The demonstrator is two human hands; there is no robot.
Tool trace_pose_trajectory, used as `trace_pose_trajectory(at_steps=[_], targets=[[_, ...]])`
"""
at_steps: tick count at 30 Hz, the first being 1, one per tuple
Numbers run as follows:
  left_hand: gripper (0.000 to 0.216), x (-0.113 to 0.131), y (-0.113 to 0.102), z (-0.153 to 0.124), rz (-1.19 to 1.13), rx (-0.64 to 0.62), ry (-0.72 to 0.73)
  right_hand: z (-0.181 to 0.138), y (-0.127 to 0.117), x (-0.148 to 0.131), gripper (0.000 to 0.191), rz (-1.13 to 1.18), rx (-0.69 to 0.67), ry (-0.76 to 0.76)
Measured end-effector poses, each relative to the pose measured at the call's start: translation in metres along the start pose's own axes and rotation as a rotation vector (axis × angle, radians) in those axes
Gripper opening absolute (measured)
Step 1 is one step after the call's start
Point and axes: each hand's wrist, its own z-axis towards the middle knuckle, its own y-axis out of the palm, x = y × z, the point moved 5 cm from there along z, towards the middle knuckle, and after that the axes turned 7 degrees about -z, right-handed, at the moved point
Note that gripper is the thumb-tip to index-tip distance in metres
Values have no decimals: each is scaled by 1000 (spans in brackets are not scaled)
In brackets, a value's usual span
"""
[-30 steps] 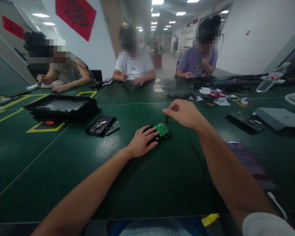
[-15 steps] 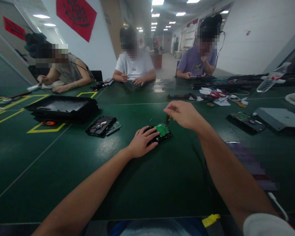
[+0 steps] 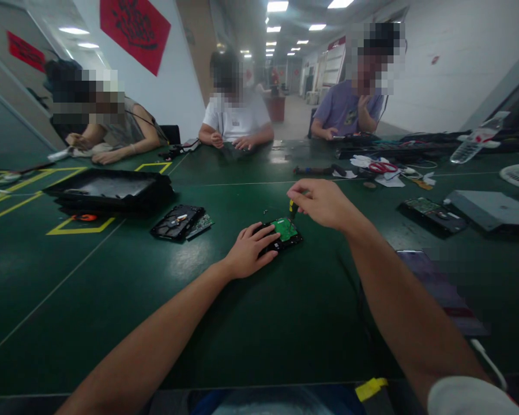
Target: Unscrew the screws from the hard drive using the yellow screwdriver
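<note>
A hard drive with a green circuit board (image 3: 286,229) facing up lies on the dark green table. My left hand (image 3: 251,251) rests flat over its left part, fingers spread. In my right hand (image 3: 318,202) is a small yellow and black screwdriver (image 3: 293,210), pinched at the handle. It points down, and its tip is at the board's right part; whether it sits in a screw I cannot tell. Tiny screws (image 3: 266,212) lie just behind the drive. To the left is another black hard drive (image 3: 177,222), with a loose circuit board (image 3: 200,226) beside it.
Black trays (image 3: 108,190) are stacked at the left. On the right are another drive (image 3: 435,216), a grey metal box (image 3: 495,208), a tablet-like screen (image 3: 436,288) and red scissors (image 3: 383,168) among papers. A plastic bottle (image 3: 476,144) stands tilted behind. Three people sit across the table.
The screwdriver has shifted slightly left over the board, and more of its yellow handle shows. My left hand and the hard drive have stayed in place.
</note>
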Motion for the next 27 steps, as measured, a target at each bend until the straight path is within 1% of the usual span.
trace_pose_trajectory(at_steps=[2,6,11,13,17,20,23,27], targets=[[59,0,0,0,-1,-2,-1,1,0,1,26,-19,5,5],[58,1,-1,0,-3,3,1,2,-2,5,27,-84,42,24],[59,1,-1,0,-11,2,0,0,-8,8,41,-172,93,102],[59,0,0,1,-11,1,-4,0,-7,6,37,-141,71,96],[59,0,1,1,-1,-3,-5,-1,-3,1,21,-21,-4,30],[59,0,1,1,0,0,-2,0,0,1,23,7,-21,4],[58,1,0,1,-7,2,-4,1,1,1,26,-13,-24,-2],[59,0,0,1,-12,2,-6,1,-2,5,24,-21,24,35]])
